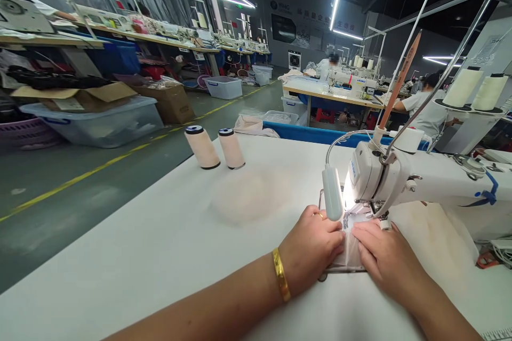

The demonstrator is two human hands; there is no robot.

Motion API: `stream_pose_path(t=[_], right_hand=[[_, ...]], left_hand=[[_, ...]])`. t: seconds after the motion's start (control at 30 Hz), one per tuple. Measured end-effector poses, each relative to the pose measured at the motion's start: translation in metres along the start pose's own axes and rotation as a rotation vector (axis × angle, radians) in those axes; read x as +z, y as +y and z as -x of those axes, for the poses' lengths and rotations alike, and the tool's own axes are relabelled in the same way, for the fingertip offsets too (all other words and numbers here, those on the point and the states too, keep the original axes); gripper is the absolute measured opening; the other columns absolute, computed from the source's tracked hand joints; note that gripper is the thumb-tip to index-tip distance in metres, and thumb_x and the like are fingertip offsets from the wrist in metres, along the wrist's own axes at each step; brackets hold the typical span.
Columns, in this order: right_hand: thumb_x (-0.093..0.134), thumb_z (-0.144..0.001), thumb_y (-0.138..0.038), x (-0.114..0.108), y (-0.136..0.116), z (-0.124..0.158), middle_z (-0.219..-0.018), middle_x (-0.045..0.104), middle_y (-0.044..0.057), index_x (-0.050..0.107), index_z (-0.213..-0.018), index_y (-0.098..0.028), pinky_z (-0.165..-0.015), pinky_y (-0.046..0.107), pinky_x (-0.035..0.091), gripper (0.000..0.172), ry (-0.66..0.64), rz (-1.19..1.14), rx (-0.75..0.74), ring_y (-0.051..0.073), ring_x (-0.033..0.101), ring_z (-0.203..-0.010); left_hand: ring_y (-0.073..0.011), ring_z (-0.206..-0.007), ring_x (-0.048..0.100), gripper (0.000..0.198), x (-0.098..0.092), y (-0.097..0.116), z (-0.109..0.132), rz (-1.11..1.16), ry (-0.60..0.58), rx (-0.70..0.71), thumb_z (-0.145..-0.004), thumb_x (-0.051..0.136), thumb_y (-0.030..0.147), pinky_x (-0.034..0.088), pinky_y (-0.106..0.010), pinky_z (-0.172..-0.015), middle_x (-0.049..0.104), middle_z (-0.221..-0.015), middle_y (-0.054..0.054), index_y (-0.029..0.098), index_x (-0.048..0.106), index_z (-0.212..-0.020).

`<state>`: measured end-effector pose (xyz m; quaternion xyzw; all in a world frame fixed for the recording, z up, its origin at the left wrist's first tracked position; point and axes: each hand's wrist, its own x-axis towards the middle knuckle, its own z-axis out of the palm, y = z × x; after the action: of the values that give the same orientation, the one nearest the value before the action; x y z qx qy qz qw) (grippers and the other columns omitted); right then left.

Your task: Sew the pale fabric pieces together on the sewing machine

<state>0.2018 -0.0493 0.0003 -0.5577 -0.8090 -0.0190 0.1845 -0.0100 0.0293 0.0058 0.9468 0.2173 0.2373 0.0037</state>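
Note:
A thin, pale piece of fabric [352,252] lies on the needle plate of a white sewing machine [370,173], under the presser foot. My left hand [316,248], with a ring and a gold bracelet [281,274], is closed at the fabric's left edge, its fingers curled and pressed together. My right hand [386,258] is at the right edge, with fingers and thumb closed on the fabric near the foot. A small grey work lamp [332,193] hangs above my left fingertips and lights the needle area. The fingers partly hide the fabric.
Two pale thread cones [202,148] stand at the tabletop's [160,245] far left edge. Loose pale fabric [438,237] lies under the machine arm. Scissors with orange handles [487,260] lie at the right. Beyond are plastic bins [224,88], more sewing tables and several people.

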Motion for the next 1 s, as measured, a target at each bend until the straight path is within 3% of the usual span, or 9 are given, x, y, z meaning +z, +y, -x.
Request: stream_pose_path(t=[0.17, 0.27, 0.37, 0.4, 0.5, 0.67, 0.8, 1.0], right_hand=[[0.043, -0.098, -0.010, -0.008, -0.002, 0.004, -0.120, 0.074, 0.008, 0.067, -0.111, -0.025, -0.089, 0.044, 0.047, 0.031, 0.039, -0.050, -0.021, 0.030, 0.064, -0.110], [0.058, -0.099, -0.022, -0.020, -0.007, 0.006, -0.121, 0.073, 0.005, 0.063, -0.120, -0.027, -0.091, 0.041, 0.048, 0.022, -0.068, -0.165, -0.090, 0.027, 0.063, -0.111], [0.064, -0.100, -0.028, -0.022, -0.007, 0.005, -0.109, 0.072, 0.003, 0.063, -0.110, -0.026, -0.085, 0.038, 0.048, 0.010, -0.152, -0.203, -0.105, 0.025, 0.064, -0.101], [0.058, -0.103, -0.025, -0.020, -0.006, 0.005, -0.101, 0.071, 0.002, 0.062, -0.102, -0.025, -0.081, 0.037, 0.047, 0.004, -0.138, -0.186, -0.099, 0.024, 0.063, -0.094], [0.042, -0.106, -0.017, -0.009, -0.001, 0.003, -0.083, 0.066, 0.001, 0.058, -0.087, -0.024, -0.070, 0.034, 0.044, 0.026, -0.042, -0.174, -0.066, 0.021, 0.059, -0.077], [0.050, -0.106, -0.028, -0.003, -0.008, -0.002, -0.075, 0.067, -0.001, 0.062, -0.084, -0.025, -0.068, 0.031, 0.047, 0.025, 0.100, -0.429, 0.138, 0.019, 0.061, -0.070], [0.056, -0.103, -0.038, -0.003, -0.019, -0.006, -0.076, 0.069, -0.001, 0.067, -0.079, -0.025, -0.068, 0.030, 0.049, 0.029, 0.154, -0.587, 0.280, 0.019, 0.064, -0.072], [0.064, -0.098, -0.041, 0.003, -0.017, -0.005, -0.080, 0.070, -0.001, 0.070, -0.084, -0.026, -0.069, 0.030, 0.051, 0.022, 0.189, -0.591, 0.317, 0.020, 0.063, -0.071]], left_hand=[[-0.0195, -0.079, 0.058, 0.021, -0.002, 0.001, 0.002, 0.043, 0.006, -0.013, -0.097, 0.054, 0.011, 0.031, -0.038, -0.079, 0.072, -0.091, -0.001, 0.020, 0.064, -0.080], [-0.0186, -0.079, 0.057, 0.025, -0.006, 0.003, 0.006, 0.136, 0.003, -0.006, -0.096, 0.047, 0.009, 0.031, -0.039, -0.082, 0.071, -0.089, 0.000, 0.020, 0.061, -0.078], [-0.0201, -0.081, 0.055, 0.010, -0.009, 0.005, 0.010, 0.206, -0.042, -0.051, -0.086, 0.054, 0.013, 0.032, -0.039, -0.083, 0.068, -0.088, -0.001, 0.020, 0.058, -0.081], [-0.0211, -0.083, 0.054, 0.005, -0.009, 0.005, 0.011, 0.219, -0.057, -0.069, -0.081, 0.057, 0.016, 0.032, -0.039, -0.083, 0.066, -0.089, -0.001, 0.021, 0.057, -0.083], [-0.0235, -0.086, 0.053, 0.019, -0.006, 0.007, 0.010, 0.239, -0.064, -0.095, -0.073, 0.066, 0.024, 0.033, -0.040, -0.086, 0.064, -0.093, -0.002, 0.022, 0.060, -0.091], [-0.0250, -0.089, 0.055, 0.014, 0.000, 0.012, 0.000, 0.214, -0.041, -0.170, -0.084, 0.071, 0.028, 0.033, -0.042, -0.087, 0.067, -0.094, -0.003, 0.021, 0.062, -0.092], [-0.0233, -0.083, 0.056, 0.010, 0.003, 0.016, -0.008, 0.172, 0.062, -0.196, -0.091, 0.065, 0.023, 0.033, -0.042, -0.086, 0.067, -0.084, -0.002, 0.020, 0.061, -0.083], [-0.0216, -0.076, 0.053, 0.022, 0.005, 0.015, -0.008, 0.153, 0.141, -0.174, -0.092, 0.046, 0.010, 0.034, -0.043, -0.085, 0.065, -0.077, -0.003, 0.019, 0.063, -0.080]])
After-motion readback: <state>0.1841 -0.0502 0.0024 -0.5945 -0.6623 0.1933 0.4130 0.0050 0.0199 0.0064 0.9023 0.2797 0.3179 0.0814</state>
